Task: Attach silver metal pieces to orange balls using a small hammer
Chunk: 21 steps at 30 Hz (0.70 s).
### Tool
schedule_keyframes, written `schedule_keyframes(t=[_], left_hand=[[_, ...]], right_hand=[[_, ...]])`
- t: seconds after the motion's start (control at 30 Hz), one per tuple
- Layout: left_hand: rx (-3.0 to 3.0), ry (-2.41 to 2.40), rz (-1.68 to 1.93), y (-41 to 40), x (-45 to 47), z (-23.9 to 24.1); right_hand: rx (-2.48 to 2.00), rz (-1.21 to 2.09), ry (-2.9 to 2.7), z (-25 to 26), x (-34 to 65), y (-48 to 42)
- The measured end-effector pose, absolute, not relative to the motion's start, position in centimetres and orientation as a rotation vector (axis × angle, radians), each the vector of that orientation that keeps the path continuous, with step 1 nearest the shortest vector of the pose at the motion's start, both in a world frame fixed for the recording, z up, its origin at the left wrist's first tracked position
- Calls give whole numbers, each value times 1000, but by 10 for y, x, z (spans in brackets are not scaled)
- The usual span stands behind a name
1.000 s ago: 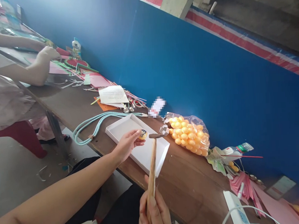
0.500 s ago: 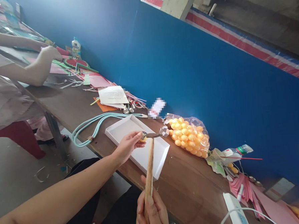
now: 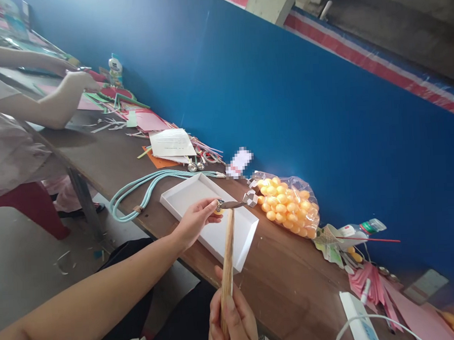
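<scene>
My right hand (image 3: 233,319) is closed around the wooden handle of a hammer (image 3: 227,256), held upright, its dark narrow head crosswise at the top. My left hand (image 3: 199,219) pinches a small shiny silver piece with a yellow round part (image 3: 219,207). The hammer head's left end meets or overlaps this piece; I cannot tell whether they touch. Both hands are over or beside a shallow white box (image 3: 182,192) on the brown table. A clear faceted piece (image 3: 250,198) lies just past the head's right end.
A clear bag of yellow-orange balls (image 3: 285,205) lies right of the box, light-blue cords (image 3: 137,195) left of it. Papers (image 3: 172,143), a bottle (image 3: 370,227), pink sheets (image 3: 405,302) and a power strip (image 3: 356,318) stretch along the table. A co-worker's arm (image 3: 52,105) works at far left.
My hands, the hammer and the silver piece keep nearly the same place. The co-worker's hand at far left has shifted slightly to the right.
</scene>
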<state>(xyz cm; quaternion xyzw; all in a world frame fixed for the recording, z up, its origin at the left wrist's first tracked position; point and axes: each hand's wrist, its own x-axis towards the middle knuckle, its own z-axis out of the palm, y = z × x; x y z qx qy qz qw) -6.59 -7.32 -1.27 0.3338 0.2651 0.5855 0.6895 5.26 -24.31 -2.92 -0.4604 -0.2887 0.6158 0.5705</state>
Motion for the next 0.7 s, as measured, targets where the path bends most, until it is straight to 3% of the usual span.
schedule_keyframes(t=[0.7], left_hand=[[747, 595, 1326, -72, -65, -14]], right_hand=[[-1048, 1464, -644, -24, 56, -243]])
